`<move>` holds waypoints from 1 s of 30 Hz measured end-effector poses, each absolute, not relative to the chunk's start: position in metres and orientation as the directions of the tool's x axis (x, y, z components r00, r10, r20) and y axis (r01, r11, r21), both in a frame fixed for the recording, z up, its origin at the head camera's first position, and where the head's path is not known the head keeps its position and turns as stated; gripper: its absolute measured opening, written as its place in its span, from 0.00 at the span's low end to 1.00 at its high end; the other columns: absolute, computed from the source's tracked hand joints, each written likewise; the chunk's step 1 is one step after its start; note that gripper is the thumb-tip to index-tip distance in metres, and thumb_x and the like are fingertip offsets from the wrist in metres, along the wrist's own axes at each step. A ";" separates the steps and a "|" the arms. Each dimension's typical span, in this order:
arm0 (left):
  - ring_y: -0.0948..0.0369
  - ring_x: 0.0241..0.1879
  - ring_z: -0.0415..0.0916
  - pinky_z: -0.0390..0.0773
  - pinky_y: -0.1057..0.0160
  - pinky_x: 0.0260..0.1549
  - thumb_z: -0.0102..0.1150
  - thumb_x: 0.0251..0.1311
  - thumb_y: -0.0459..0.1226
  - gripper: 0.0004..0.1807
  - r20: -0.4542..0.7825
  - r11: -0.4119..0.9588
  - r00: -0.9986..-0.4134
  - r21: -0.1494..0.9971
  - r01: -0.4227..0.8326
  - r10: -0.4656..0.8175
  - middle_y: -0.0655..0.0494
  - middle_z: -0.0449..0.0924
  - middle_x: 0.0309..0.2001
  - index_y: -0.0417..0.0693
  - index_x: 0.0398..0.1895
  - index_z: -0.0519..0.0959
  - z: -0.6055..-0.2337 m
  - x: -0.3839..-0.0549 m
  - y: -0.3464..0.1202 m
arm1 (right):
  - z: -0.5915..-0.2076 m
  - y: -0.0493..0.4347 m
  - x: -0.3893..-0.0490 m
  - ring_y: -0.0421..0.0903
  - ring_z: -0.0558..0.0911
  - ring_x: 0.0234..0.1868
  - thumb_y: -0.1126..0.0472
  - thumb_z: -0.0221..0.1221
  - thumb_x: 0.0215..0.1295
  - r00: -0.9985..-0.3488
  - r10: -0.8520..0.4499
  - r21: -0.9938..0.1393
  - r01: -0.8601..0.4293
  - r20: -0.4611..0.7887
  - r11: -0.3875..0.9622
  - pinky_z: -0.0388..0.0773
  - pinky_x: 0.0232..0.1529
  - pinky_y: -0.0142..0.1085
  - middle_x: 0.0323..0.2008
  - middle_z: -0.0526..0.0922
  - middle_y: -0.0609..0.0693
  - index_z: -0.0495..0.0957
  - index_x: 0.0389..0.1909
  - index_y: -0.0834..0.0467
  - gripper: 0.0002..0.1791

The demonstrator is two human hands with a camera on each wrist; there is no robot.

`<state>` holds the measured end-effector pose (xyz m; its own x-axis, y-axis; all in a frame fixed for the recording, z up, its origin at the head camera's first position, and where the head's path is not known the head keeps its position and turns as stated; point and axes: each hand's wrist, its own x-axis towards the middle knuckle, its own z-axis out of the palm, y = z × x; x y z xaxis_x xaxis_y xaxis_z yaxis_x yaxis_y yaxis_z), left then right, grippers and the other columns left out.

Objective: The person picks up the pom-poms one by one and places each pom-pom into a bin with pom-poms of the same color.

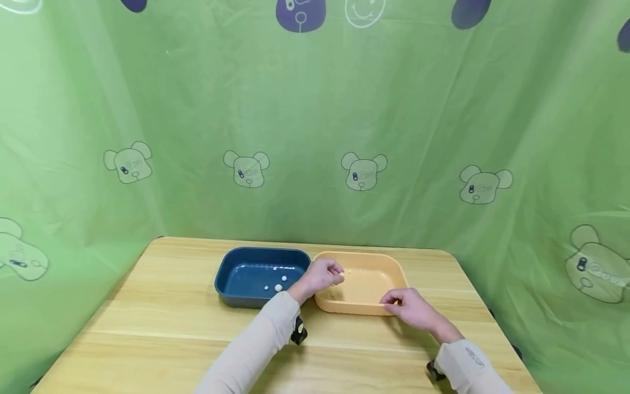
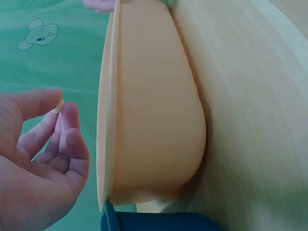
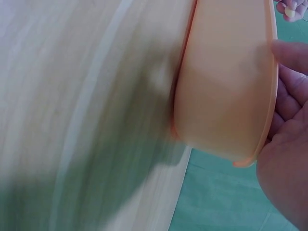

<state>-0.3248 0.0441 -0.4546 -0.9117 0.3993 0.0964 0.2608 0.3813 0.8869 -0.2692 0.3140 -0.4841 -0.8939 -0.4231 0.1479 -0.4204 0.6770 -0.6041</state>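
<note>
My left hand (image 1: pixel 321 275) is over the left part of the orange tray (image 1: pixel 361 308). Its thumb and fingertips pinch a small pale yellow ball (image 2: pixel 58 107), mostly covered by the fingers in the left wrist view. In the head view, another tiny pale ball (image 1: pixel 349 271) lies in the orange tray. My right hand (image 1: pixel 412 309) grips that tray's front rim near its right corner, thumb on the outer side and fingers inside. To the left, a dark blue tray (image 1: pixel 236 301) contains several white balls of different sizes, the largest ball (image 1: pixel 278 288) near its front wall.
Both trays stand side by side, close together, on a wood-grain table (image 1: pixel 147 328). A green curtain (image 1: pixel 305 213) with bear faces hangs behind the table and along its sides. Dark wrist devices are strapped under both sleeves.
</note>
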 end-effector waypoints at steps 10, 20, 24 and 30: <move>0.65 0.25 0.71 0.72 0.71 0.25 0.64 0.51 0.29 0.04 0.079 0.395 -0.914 0.884 0.249 0.399 0.58 0.77 0.24 0.39 0.31 0.79 -0.456 -0.330 0.055 | -0.483 0.314 -0.268 0.36 0.76 0.32 0.65 0.61 0.60 -0.885 -0.440 -0.593 -0.439 0.154 0.675 0.75 0.35 0.32 0.29 0.80 0.38 0.82 0.32 0.51 0.05; 0.65 0.25 0.71 0.72 0.70 0.26 0.64 0.49 0.29 0.08 0.040 0.419 -0.936 0.887 0.195 0.351 0.58 0.77 0.24 0.37 0.35 0.80 -0.456 -0.332 0.063 | -0.485 0.312 -0.272 0.36 0.76 0.32 0.64 0.61 0.61 -0.881 -0.446 -0.588 -0.447 0.158 0.674 0.75 0.34 0.32 0.30 0.80 0.38 0.82 0.32 0.50 0.05; 0.65 0.26 0.71 0.72 0.70 0.26 0.64 0.51 0.30 0.10 0.028 0.416 -0.935 0.891 0.183 0.353 0.58 0.77 0.25 0.36 0.37 0.80 -0.454 -0.332 0.061 | -0.485 0.311 -0.274 0.36 0.76 0.31 0.64 0.61 0.61 -0.876 -0.453 -0.582 -0.458 0.166 0.672 0.75 0.33 0.31 0.29 0.80 0.38 0.82 0.32 0.50 0.05; 0.65 0.26 0.72 0.72 0.70 0.26 0.62 0.54 0.31 0.07 0.057 0.412 -0.910 0.878 0.241 0.411 0.58 0.77 0.25 0.37 0.36 0.80 -0.446 -0.325 0.051 | -0.482 0.310 -0.273 0.36 0.76 0.32 0.64 0.61 0.61 -0.873 -0.459 -0.548 -0.469 0.167 0.693 0.75 0.33 0.32 0.30 0.80 0.37 0.82 0.33 0.50 0.05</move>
